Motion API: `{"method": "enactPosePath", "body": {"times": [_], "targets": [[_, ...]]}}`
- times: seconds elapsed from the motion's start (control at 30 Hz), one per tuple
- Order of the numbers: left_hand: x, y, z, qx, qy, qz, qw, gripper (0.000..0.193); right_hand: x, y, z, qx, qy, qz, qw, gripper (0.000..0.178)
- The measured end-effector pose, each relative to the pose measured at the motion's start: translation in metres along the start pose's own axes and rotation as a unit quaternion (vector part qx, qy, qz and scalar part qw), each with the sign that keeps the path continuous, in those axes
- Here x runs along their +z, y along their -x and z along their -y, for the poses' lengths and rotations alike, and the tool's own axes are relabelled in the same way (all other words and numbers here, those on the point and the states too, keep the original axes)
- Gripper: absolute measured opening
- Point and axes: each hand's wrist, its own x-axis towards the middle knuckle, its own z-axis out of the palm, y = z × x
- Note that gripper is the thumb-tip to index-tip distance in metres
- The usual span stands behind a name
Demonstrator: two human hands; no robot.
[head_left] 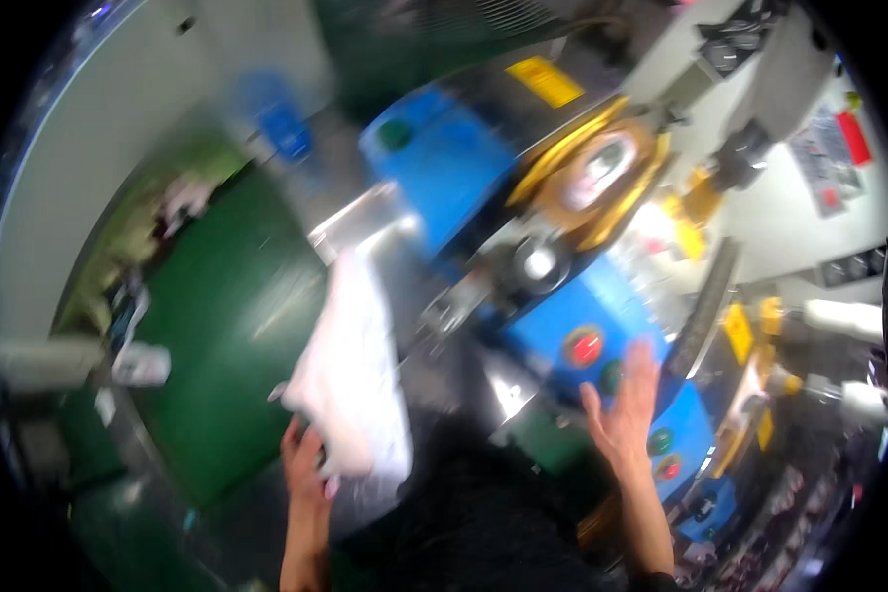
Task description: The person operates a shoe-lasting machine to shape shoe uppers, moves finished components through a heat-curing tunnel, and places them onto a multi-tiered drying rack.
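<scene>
Cloth [355,370] is still waiting off the machine [592,304]; your curled left hand [305,462] is touching it, grip unclear, right hand [626,419] splayed.

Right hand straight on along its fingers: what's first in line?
Likely the blue panel with the red button; the right hand overlaps it in this view. Depth is unclear, so any gap can't be judged.

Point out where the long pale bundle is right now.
In the head view, the pale bundle is left of centre, up and right of the left hand, with the green surface to its left.
</scene>
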Motion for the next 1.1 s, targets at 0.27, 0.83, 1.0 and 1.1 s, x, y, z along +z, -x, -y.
{"method": "enactPosePath", "body": {"times": [0.27,0.83,1.0,1.1], "targets": [[0.001,0.103,-0.013,0.107,-0.145,0.065,0.982,0.056,0.006,0.064,0.097,0.123,-0.595,0.051,0.792,0.081],[-0.034,0.099,-0.024,0.230,-0.332,0.443,0.800,0.034,0.041,0.223,0.263,0.246,-0.905,0.341,-0.069,0.070],[-0.050,0.101,-0.055,0.136,-0.340,0.493,0.789,0.043,0.035,0.234,0.308,0.242,-0.932,0.266,-0.039,0.065],[-0.033,0.123,-0.057,0.175,-0.317,0.583,0.727,0.039,0.036,0.265,0.306,0.244,-0.957,0.153,0.017,0.054]]}}
